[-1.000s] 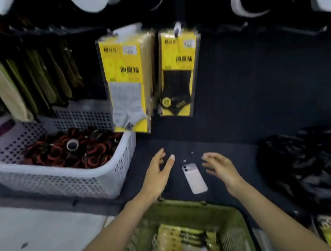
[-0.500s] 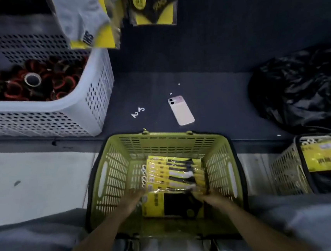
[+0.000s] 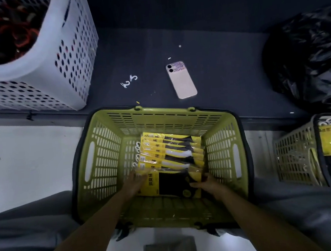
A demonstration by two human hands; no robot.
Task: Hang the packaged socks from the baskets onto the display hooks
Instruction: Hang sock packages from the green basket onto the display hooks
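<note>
I see the green basket (image 3: pixel 156 122) standing on the pale floor (image 3: pixel 32 158) right in front of me, its far rim against the edge of the dark surface (image 3: pixel 226 69). Inside it, the sock packs (image 3: pixel 169 155) stand in a row from far to near. They are clear sleeves with yellow cards, black and white socks showing through, and white hangers lined up at their left ends. The nearest pack (image 3: pixel 172 183) faces me: a yellow card with a black sock in the middle.

My right hand (image 3: pixel 208 184) grips the right end of that nearest pack, thumb across its front. My left hand (image 3: pixel 134 182) reaches to its left end, fingers stretched out against the plastic. I cannot tell whether it pinches the pack, as the sleeve blurs over the fingertips.

On the surface, a white perforated basket (image 3: pixel 69 59) of red and black rolls sits far left. A black plastic bag (image 3: pixel 311 56) is heaped far right. A second basket (image 3: pixel 292 153) with more yellow packs stands on the floor at the right edge. A pink phone (image 3: pixel 181 80) lies face down on the surface just beyond the green basket, and two loose white hooks (image 3: pixel 129 81) lie left of it.
</note>
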